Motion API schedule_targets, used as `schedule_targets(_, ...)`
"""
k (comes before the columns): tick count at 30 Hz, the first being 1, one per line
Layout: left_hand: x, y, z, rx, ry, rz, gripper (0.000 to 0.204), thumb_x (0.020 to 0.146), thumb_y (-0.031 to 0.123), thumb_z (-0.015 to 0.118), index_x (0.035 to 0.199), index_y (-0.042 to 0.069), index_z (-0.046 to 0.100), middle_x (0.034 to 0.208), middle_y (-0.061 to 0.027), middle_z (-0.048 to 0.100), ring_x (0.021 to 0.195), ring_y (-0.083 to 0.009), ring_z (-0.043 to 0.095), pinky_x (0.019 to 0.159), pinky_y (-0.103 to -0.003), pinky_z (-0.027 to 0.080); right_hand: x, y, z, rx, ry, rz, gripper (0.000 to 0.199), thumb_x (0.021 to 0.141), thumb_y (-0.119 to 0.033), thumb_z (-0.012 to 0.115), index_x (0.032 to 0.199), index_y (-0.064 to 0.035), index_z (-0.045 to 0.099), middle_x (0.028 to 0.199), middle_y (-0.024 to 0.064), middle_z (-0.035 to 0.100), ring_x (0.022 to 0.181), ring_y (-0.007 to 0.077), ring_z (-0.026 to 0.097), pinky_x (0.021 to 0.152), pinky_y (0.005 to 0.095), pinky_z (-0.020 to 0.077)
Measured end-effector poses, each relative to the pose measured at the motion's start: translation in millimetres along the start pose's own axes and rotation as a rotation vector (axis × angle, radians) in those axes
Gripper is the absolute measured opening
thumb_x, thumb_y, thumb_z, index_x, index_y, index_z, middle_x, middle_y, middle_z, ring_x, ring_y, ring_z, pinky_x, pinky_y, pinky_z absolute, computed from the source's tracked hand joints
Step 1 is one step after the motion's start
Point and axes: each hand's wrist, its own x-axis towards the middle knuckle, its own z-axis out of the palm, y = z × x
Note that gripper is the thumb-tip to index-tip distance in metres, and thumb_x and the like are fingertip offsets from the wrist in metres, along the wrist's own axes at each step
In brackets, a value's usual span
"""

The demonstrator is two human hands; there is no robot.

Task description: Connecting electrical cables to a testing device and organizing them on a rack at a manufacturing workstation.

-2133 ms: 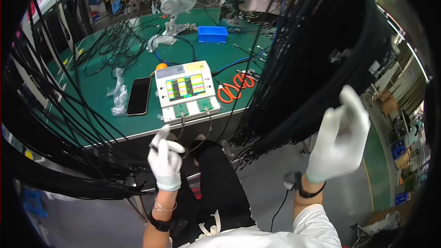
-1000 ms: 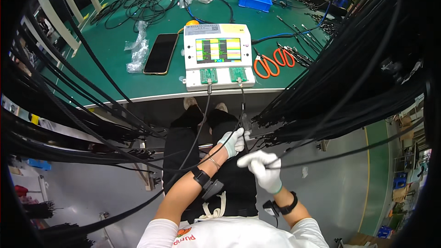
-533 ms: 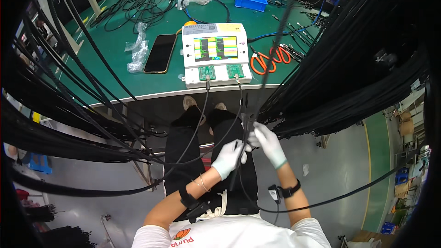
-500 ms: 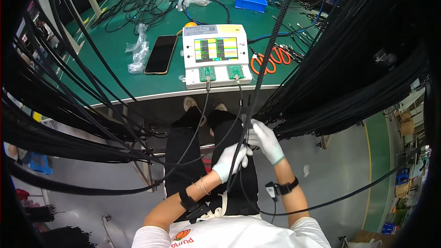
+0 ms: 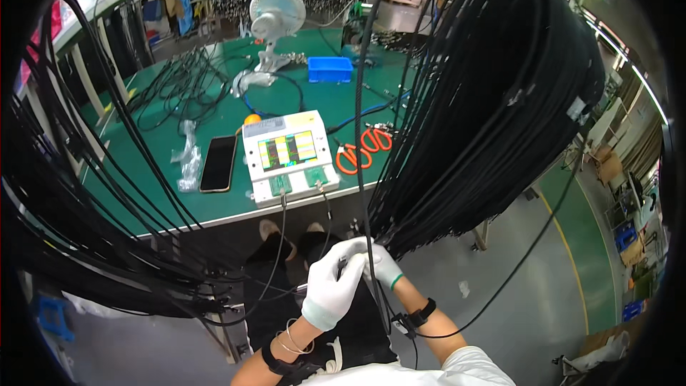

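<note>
My left hand (image 5: pixel 333 284), in a white glove, is closed with a short dark piece, seemingly a black cable end (image 5: pixel 341 266), between thumb and fingers. Right beside it is my gloved right hand (image 5: pixel 384 266), fingers curled; the left hand and a hanging black braided cable (image 5: pixel 362 136) hide most of them, so what they hold does not show. Ahead on the table stands a white tester (image 5: pixel 286 149) with a lit screen. Two black cables run down from its green socket boards (image 5: pixel 281 185) towards my lap.
A thick bundle of black cables (image 5: pixel 493 100) hangs at the right, another (image 5: pixel 78 264) at the left. On the green table (image 5: pixel 153 204) are a phone (image 5: pixel 219 164), clear plastic bags (image 5: pixel 189 161), an orange coiled cord (image 5: pixel 350 161), a blue bin (image 5: pixel 329 69) and a white fan (image 5: pixel 276 14).
My view has tilted up and shifted right. Both hands have moved forward to the lower end of the right-hand bundle and come closer together. The left hand has turned upward.
</note>
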Motion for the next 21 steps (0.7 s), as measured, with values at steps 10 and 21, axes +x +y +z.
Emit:
schedule_targets(10,19,49,7,-0.432,-0.263,-0.117,0.036,0.104,0.02,0.043,0.121,-0.006,0.06,0.081,-0.0153,0.072,0.047,-0.0003,0.035,0.043,-0.016,0.025,-78,-95,-24,-1.238,0.263,-0.631,0.019,0.089,-0.01,0.055,0.102,-0.0004,0.064,0.096,0.0148,0.07,0.074,0.0221,0.069,0.066,0.0342,0.0558)
schedule_targets(21,39,48,4,-0.37,-0.057,-0.009,0.028,0.101,0.012,0.046,0.116,-0.005,0.063,0.071,-0.0053,0.064,0.046,-0.0001,0.032,0.044,-0.018,0.023,-203,-404,-29,-1.136,1.317,-1.716,0.024,0.086,-0.008,0.065,0.109,-0.0045,0.068,0.099,0.0111,0.065,0.09,0.0257,0.061,0.084,0.0369,0.048)
